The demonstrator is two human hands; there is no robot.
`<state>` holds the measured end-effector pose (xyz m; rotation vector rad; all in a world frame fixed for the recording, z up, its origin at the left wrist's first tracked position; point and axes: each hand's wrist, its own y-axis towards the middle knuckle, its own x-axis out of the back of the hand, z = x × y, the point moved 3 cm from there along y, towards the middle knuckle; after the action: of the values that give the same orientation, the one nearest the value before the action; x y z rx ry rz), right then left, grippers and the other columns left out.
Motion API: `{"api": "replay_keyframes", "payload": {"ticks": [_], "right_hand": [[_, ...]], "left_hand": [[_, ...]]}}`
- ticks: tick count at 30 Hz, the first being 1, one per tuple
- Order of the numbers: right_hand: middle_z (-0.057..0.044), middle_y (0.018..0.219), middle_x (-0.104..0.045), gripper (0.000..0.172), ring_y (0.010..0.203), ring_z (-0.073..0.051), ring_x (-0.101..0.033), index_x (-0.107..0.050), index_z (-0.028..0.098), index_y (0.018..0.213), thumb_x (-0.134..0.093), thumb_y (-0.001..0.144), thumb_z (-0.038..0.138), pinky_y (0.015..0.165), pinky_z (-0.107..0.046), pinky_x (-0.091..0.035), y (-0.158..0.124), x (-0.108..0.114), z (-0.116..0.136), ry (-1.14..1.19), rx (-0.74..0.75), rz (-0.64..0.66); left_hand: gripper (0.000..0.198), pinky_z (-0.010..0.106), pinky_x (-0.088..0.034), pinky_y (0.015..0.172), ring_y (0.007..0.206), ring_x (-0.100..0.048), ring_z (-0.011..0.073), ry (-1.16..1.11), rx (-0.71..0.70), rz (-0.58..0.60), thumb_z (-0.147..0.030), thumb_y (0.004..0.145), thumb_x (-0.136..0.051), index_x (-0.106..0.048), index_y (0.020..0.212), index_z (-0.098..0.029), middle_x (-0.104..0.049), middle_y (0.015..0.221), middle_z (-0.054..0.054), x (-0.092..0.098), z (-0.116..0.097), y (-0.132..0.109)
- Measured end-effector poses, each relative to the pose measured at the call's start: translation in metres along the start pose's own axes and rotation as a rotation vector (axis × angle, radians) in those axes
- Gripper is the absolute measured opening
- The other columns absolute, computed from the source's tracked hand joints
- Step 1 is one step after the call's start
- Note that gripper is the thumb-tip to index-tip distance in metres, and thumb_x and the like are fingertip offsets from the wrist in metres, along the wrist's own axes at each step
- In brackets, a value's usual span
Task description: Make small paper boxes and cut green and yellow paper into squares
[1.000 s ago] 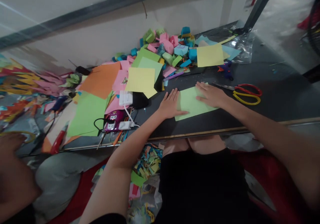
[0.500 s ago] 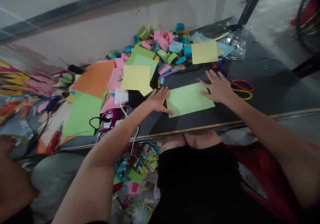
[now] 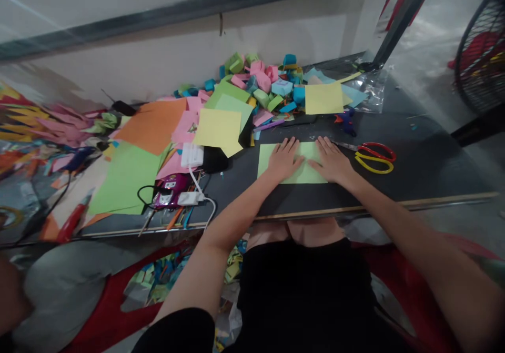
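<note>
A light green sheet of paper [image 3: 266, 158] lies flat on the dark table [image 3: 414, 174] in front of me. My left hand [image 3: 284, 159] rests palm down on the sheet's middle, fingers stretched out. My right hand [image 3: 333, 161] lies flat on the sheet's right part, fingers spread, close beside the left hand. Neither hand holds anything.
Red and yellow scissors [image 3: 373, 157] lie just right of my right hand. Yellow [image 3: 219, 128], orange [image 3: 152, 124] and green [image 3: 124, 177] sheets cover the left. A pile of folded coloured paper boxes [image 3: 264, 79] sits at the back. A white charger [image 3: 192, 154] and cables lie left. Another person's knee [image 3: 47, 284] is at lower left.
Both hands have moved inward from the sheet's ends to its middle. They now lie side by side on the paper, which has turned square to the table's edge.
</note>
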<state>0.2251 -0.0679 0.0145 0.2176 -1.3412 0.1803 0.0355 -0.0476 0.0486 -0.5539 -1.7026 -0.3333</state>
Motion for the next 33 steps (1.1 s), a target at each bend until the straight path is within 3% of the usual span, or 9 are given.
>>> {"api": "replay_keyframes", "payload": {"ticks": [3,10,14,17,21,23,27,30,33], "right_hand": [[-0.019,0.175,-0.029,0.091,0.163,-0.036,-0.026,-0.03,0.005,0.168,-0.026,0.102,0.067,0.133,-0.057,-0.025,-0.008,-0.003,0.004,0.02,0.009,0.009],[-0.017,0.175,-0.03,0.095,0.162,-0.038,-0.027,-0.031,0.011,0.168,-0.031,0.098,0.075,0.131,-0.06,-0.026,-0.001,0.002,0.003,0.07,0.02,0.029],[-0.026,0.172,-0.032,0.097,0.16,-0.041,-0.033,-0.024,0.004,0.168,-0.038,0.098,0.07,0.127,-0.061,-0.033,-0.002,0.008,0.006,0.145,-0.001,-0.048],[-0.023,0.173,-0.031,0.088,0.161,-0.037,-0.032,-0.021,0.009,0.169,-0.039,0.101,0.061,0.126,-0.061,-0.037,0.004,0.012,0.013,0.258,0.121,-0.146],[-0.018,0.159,-0.055,0.067,0.148,-0.035,-0.052,-0.052,0.015,0.155,-0.046,0.099,0.051,0.12,-0.058,-0.044,0.031,0.012,0.014,0.313,0.218,-0.121],[-0.016,0.141,-0.071,0.052,0.133,-0.033,-0.064,-0.071,0.017,0.134,-0.05,0.097,0.046,0.114,-0.055,-0.05,0.046,0.011,0.01,0.332,0.196,-0.116],[-0.01,0.129,-0.078,0.039,0.122,-0.031,-0.071,-0.08,0.022,0.114,-0.052,0.095,0.042,0.109,-0.052,-0.055,0.058,0.01,0.003,0.34,0.207,-0.177],[-0.01,0.129,-0.078,0.04,0.122,-0.031,-0.071,-0.081,0.022,0.113,-0.051,0.097,0.044,0.107,-0.052,-0.056,0.055,0.007,0.002,0.314,0.206,-0.185],[-0.013,0.131,-0.077,0.043,0.123,-0.033,-0.07,-0.08,0.02,0.115,-0.057,0.095,0.051,0.108,-0.054,-0.055,0.052,0.005,0.003,0.312,0.209,-0.203]], "left_hand": [[0.075,0.049,-0.018,0.136,0.167,-0.017,0.0298,-0.01,0.003,0.016,-0.054,0.107,-0.025,-0.024,0.17,-0.013,-0.02,0.179,0.008,-0.017,0.013,-0.003],[0.079,0.058,-0.017,0.134,0.167,-0.012,0.0344,-0.045,0.273,-0.007,-0.066,0.104,-0.024,-0.024,0.171,-0.026,-0.015,0.18,0.008,-0.009,0.062,-0.04],[0.077,0.06,-0.015,0.133,0.167,-0.008,0.038,-0.02,0.231,-0.012,-0.064,0.103,-0.03,-0.029,0.169,-0.024,-0.013,0.18,0.01,-0.01,0.057,-0.039],[0.081,0.061,-0.014,0.133,0.167,-0.007,0.0406,-0.012,0.166,-0.011,-0.067,0.101,-0.037,-0.035,0.166,-0.019,-0.014,0.179,0.016,-0.013,0.041,-0.026],[0.088,0.074,-0.015,0.128,0.165,-0.011,0.0467,-0.013,0.128,-0.049,-0.078,0.094,-0.046,-0.04,0.164,-0.025,-0.015,0.179,0.015,-0.002,0.035,-0.019],[0.078,0.079,-0.02,0.124,0.163,-0.019,0.0472,-0.026,0.254,-0.191,-0.074,0.097,-0.042,-0.047,0.159,-0.028,-0.019,0.179,0.013,0.019,0.059,-0.027],[0.071,0.061,-0.036,0.125,0.157,-0.038,0.0391,0.0,0.695,-0.542,-0.055,0.103,-0.038,-0.04,0.159,-0.013,-0.041,0.167,0.024,0.075,0.146,-0.058],[0.086,0.058,-0.042,0.121,0.15,-0.047,0.0422,-0.006,0.885,-0.47,-0.052,0.095,-0.058,-0.031,0.161,-0.005,-0.049,0.159,0.029,0.092,0.196,-0.067],[0.097,0.054,-0.044,0.12,0.148,-0.049,0.043,-0.02,0.912,-0.351,-0.047,0.087,-0.074,-0.029,0.16,-0.001,-0.051,0.157,0.03,0.092,0.212,-0.064]]}}
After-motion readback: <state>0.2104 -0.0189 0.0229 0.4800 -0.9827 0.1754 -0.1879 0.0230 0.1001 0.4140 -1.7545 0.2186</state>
